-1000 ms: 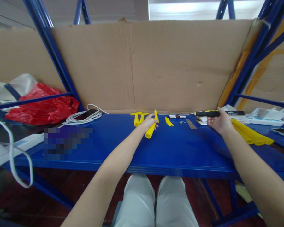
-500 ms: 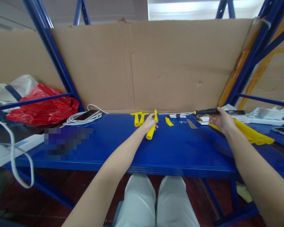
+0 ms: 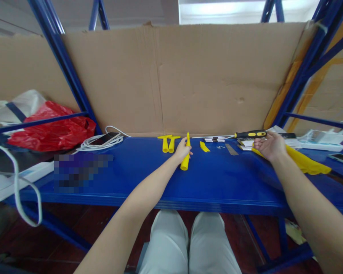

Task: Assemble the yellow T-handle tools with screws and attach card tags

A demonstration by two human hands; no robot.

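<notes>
My left hand [image 3: 183, 151] is closed around a yellow plastic T-shaped scraper handle [image 3: 185, 163], its round grip end pointing toward me. My right hand [image 3: 272, 146] holds the rear end of a black-and-yellow screwdriver [image 3: 250, 134] between thumb and fingers. Its long thin shaft runs left toward the head of the held scraper handle; my left fingers partly hide where the tip meets it. Two more yellow scraper handles [image 3: 165, 145] lie just left of my left hand. Between the hands are a small yellow piece [image 3: 204, 147], tiny screws [image 3: 221, 147] and a flat metal blade [image 3: 231, 149].
Small white boxes [image 3: 214, 140] lie near the cardboard back wall [image 3: 202, 83]. More yellow parts [image 3: 308, 161] are beside my right forearm. A coiled white cable [image 3: 100, 144] and red bag [image 3: 54, 125] sit at left, a power strip [image 3: 321, 144] at right.
The screwdriver handle has turned, now showing its yellow patches, and my right hand has shifted slightly right. The held scraper handle's lower end has swung a little right.
</notes>
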